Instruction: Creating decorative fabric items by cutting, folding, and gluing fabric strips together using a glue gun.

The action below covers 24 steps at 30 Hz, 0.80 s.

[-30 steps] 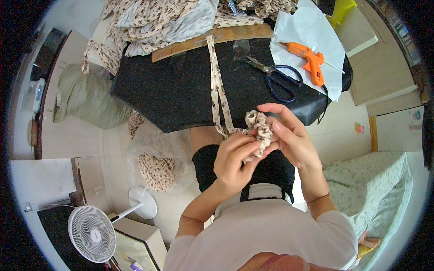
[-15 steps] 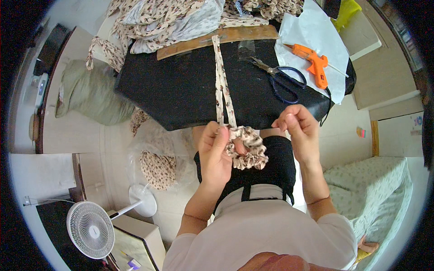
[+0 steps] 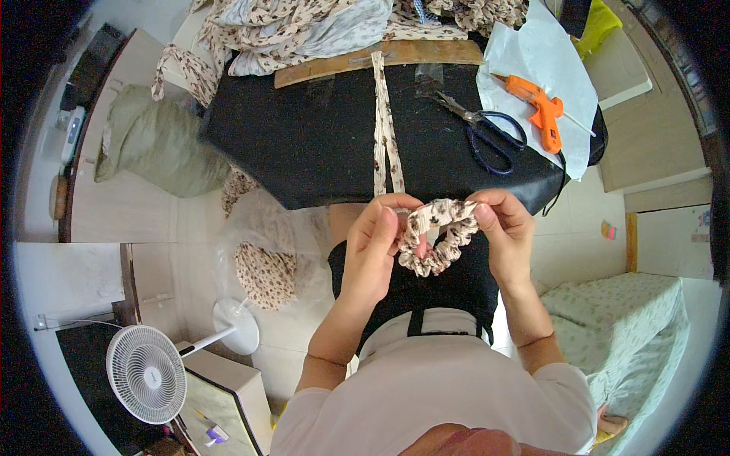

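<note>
One patterned scrunchie hangs between my left hand and my right hand, over my lap and just short of the counter. My left thumb and fingers pinch its near side, and a fingertip, seemingly also of that hand, shows through the hole; my right thumb and forefinger nip its upper right part. Gripping it from opposite sides likely spreads the ring, so that its upper stretch lies smoother than the tight gathers below. Beyond my left hand, a doubled fabric strip runs away from me to a wooden slat, where its far end lies, perhaps anchored to hold it straight; its near ends go behind my left fingers, and I cannot tell whether they join the scrunchie. Past my right hand lie the scissors, handles toward me and blades away, which seems handy for picking them up. Farther out on that side, the orange glue gun rests on a white sheet, probably to spare the counter from drips. A heap of printed fabric sits beyond the slat, apparently pushed back to give both hands room.
</note>
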Motion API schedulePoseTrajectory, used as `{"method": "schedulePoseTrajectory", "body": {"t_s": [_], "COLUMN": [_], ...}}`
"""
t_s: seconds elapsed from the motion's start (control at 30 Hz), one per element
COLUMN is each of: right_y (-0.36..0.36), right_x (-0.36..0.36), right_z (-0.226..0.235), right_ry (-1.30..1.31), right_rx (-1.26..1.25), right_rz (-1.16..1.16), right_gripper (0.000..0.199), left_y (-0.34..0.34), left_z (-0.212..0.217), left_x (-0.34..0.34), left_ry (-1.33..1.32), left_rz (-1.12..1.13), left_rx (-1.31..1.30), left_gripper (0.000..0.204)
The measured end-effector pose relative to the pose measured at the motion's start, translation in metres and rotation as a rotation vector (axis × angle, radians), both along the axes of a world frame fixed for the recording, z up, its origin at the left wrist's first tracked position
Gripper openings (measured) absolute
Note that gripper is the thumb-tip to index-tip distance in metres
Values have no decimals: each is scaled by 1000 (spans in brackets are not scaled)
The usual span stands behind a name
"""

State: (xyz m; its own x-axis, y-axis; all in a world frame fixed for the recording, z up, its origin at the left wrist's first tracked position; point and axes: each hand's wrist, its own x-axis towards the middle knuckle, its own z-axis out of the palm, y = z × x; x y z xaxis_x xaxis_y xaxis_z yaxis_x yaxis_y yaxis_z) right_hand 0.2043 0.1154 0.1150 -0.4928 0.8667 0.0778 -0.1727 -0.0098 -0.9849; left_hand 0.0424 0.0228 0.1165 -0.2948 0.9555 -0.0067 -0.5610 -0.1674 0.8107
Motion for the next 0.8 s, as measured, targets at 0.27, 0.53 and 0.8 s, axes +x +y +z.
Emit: {"method": "schedulePoseTrajectory", "body": {"t_s": [0.27,0.53,0.8], "right_y": [-1,-1,0], "right_x": [5,9,11], "right_z": [-4,-8,-3], "right_ry": [22,16,-105], "right_rx": [-43,-1,45], "right_rz": [-120,-150,-66], "right_gripper": [16,18,16], "left_y": [2,5,6], "left_z": [3,18,1], "left_x": [-13,-6,-4], "left_ry": [-85,-92,74], "left_rz": [-39,8,-9], "left_rx": [7,-72,-42], "left_gripper": [36,27,12]}}
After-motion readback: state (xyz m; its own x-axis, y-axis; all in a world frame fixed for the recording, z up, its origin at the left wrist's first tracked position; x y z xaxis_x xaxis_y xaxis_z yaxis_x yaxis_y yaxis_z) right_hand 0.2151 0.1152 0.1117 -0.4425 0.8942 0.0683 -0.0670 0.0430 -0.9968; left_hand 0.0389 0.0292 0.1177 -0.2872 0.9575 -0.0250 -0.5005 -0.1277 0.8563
